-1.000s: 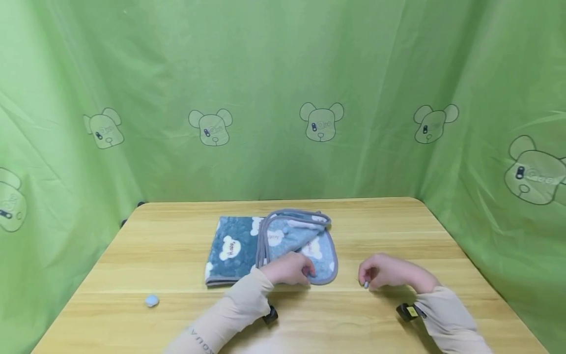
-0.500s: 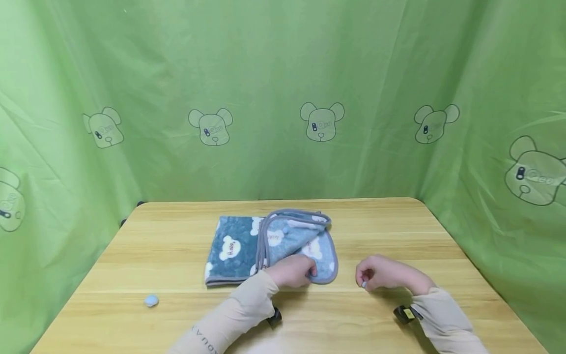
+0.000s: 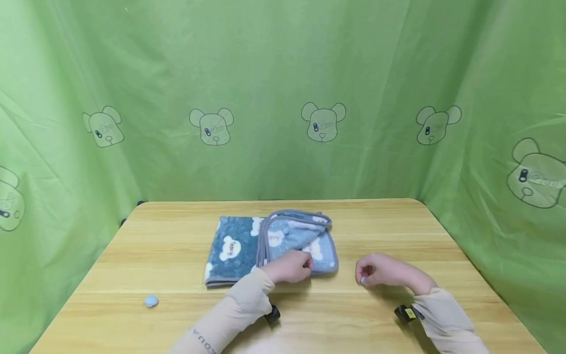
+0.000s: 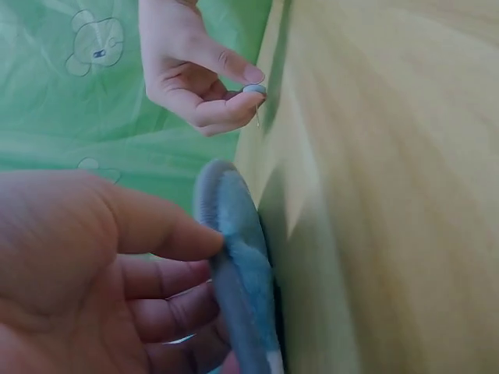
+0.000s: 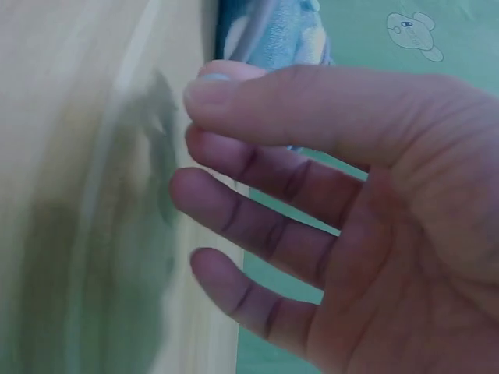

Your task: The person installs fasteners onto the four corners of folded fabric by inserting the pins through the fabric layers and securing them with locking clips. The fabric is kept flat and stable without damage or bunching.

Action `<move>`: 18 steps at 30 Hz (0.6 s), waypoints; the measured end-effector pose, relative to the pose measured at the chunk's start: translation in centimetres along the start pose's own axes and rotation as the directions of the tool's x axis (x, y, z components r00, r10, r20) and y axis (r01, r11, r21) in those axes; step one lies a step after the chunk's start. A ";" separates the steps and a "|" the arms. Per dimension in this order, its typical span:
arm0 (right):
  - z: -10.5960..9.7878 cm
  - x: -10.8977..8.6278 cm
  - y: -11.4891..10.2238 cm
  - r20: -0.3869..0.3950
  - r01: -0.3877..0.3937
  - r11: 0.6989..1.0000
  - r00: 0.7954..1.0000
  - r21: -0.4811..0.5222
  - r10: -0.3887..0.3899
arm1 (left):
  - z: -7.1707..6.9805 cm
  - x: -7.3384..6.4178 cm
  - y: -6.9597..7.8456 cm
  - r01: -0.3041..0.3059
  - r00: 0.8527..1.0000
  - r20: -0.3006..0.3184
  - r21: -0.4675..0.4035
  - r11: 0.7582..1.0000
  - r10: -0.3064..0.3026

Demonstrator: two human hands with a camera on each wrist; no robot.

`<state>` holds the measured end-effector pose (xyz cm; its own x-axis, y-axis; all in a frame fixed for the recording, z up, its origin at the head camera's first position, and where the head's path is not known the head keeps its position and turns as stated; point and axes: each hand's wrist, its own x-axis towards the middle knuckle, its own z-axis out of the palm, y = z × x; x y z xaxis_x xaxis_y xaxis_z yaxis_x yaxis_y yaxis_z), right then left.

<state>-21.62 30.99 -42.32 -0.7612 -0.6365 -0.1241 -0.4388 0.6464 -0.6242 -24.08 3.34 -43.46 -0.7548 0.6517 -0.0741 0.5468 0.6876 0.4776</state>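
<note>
A folded blue blanket (image 3: 236, 246) with white bear heads and grey binding lies mid-table in the head view. My left hand (image 3: 289, 266) pinches its near right edge between thumb and fingers; the left wrist view shows the grey-bound edge (image 4: 234, 265) raised off the wood. To the right, my right hand (image 3: 384, 270) is low over the table, apart from the blanket. Between its thumb and forefinger is a small pin (image 4: 254, 89) with a pale blue head and a thin needle pointing down. In the right wrist view the fingers mostly hide that pin, and its other fingers curl loosely.
A pale blue rounded piece (image 3: 151, 300) lies at the left on the wooden table (image 3: 177, 324). A small blue dot (image 3: 286, 230) shows on the blanket's folded-over part. Green curtains (image 3: 265, 162) with bear outlines hang behind and at both sides.
My left hand has raised the blanket's near right edge, which now stands farther back. My right hand has shifted slightly left, with the pin still held.
</note>
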 end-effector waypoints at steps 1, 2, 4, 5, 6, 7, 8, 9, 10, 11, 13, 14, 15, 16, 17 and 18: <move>-0.1 0.1 -0.1 -0.013 0.007 1.000 1.000 -0.007 -0.007 | -0.2 0.0 -0.1 0.005 1.000 -0.013 -0.035 0.999 -0.005; -0.2 0.1 -0.2 -0.026 0.021 1.000 0.999 -0.012 -0.021 | -0.4 0.0 -0.2 0.007 1.000 -0.029 -0.068 0.998 -0.009; -0.4 0.3 -0.4 -0.059 0.055 0.998 0.997 -0.027 -0.057 | -0.7 0.0 -0.4 0.013 0.998 -0.051 -0.134 0.991 -0.020; -0.5 0.5 -0.5 -0.074 0.074 0.997 0.994 -0.035 -0.077 | -0.9 0.0 -0.5 0.015 0.998 -0.063 -0.157 0.987 -0.025; -0.5 0.6 -0.6 -0.091 0.095 0.995 0.991 -0.043 -0.099 | -1.1 0.0 -0.6 0.016 0.997 -0.076 -0.178 0.984 -0.030; -0.5 0.8 -0.7 -0.105 0.110 0.993 0.988 -0.052 -0.115 | -1.3 0.0 -0.7 0.019 0.995 -0.088 -0.185 0.982 -0.036; -0.5 1.0 -0.8 -0.117 0.121 0.991 0.985 -0.057 -0.127 | -1.5 0.0 -0.9 0.020 0.994 -0.103 -0.194 0.981 -0.040; -0.5 1.1 -0.9 -0.129 0.124 0.990 0.983 -0.064 -0.132 | -1.7 -0.1 -0.9 0.022 0.992 -0.115 -0.198 0.980 -0.046; -0.4 1.3 -0.9 -0.139 0.127 0.989 0.981 -0.071 -0.136 | -1.9 -0.1 -1.1 0.024 0.990 -0.131 -0.193 0.981 -0.050; -0.4 1.5 -1.0 -0.149 0.123 0.990 0.980 -0.076 -0.133 | -2.1 -0.1 -1.2 0.023 0.988 -0.148 -0.188 0.982 -0.051; -0.2 1.9 -1.2 -0.167 0.106 0.991 0.979 -0.079 -0.118 | -2.5 -0.2 -1.4 0.022 0.984 -0.171 -0.189 0.982 -0.055; -0.1 2.1 -1.3 -0.177 0.099 0.992 0.978 -0.079 -0.111 | -2.6 -0.3 -1.5 0.020 0.982 -0.179 -0.195 0.981 -0.055; 0.0 2.3 -1.4 -0.190 0.093 0.992 0.976 -0.080 -0.107 | -2.8 -0.3 -1.6 0.021 0.981 -0.186 -0.196 0.980 -0.058; 0.1 2.5 -1.5 -0.203 0.093 0.992 0.973 -0.081 -0.108 | -3.0 -0.4 -1.7 0.018 0.979 -0.195 -0.199 0.980 -0.058; 0.2 2.7 -1.7 -0.217 0.093 0.992 0.970 -0.084 -0.110 | -3.1 -0.4 -1.8 0.013 0.977 -0.204 -0.203 0.979 -0.055; 0.2 3.0 -1.8 -0.229 0.097 0.992 0.967 -0.085 -0.114 | -3.3 -0.5 -1.8 0.008 0.976 -0.212 -0.205 0.979 -0.053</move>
<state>-23.00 27.81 -41.75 -0.7954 -0.5924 0.1281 -0.5492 0.6150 -0.5658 -25.90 0.70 -41.40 -0.8422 0.5320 0.0878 0.4545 0.6129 0.6463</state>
